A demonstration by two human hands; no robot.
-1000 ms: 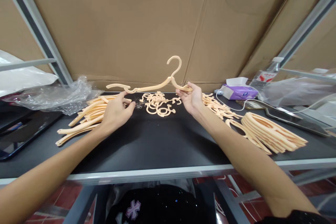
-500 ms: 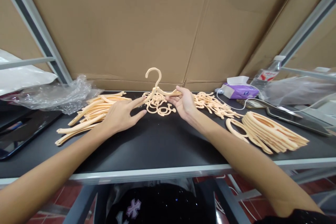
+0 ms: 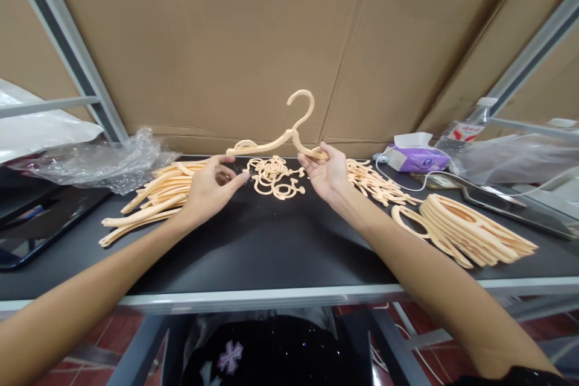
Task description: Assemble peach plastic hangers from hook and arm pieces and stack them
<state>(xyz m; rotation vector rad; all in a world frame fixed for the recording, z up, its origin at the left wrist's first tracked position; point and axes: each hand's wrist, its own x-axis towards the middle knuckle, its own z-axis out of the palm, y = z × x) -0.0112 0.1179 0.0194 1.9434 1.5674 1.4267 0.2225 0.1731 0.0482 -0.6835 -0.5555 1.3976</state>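
head view: a person's right hand (image 3: 329,176) grips one arm of a pale orange hanger (image 3: 271,145), held hook-up above the tabletop (image 3: 262,247), while the left hand (image 3: 210,188), thumb and fingers apart, is near the other end, contact unclear; a heap of curved pieces (image 3: 272,171) lies between the two hands.

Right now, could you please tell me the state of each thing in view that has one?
Hanger: raised, hook upward.
Right hand: fingers closed on the hanger.
Left hand: fingers parted.
Long pieces: heaped.
Curved pieces: jumbled.
Stacked pieces: lying overlapped.
Tissue pack: opened, tissue protruding.
Bottle: capped.
Clear plastic: crumpled.
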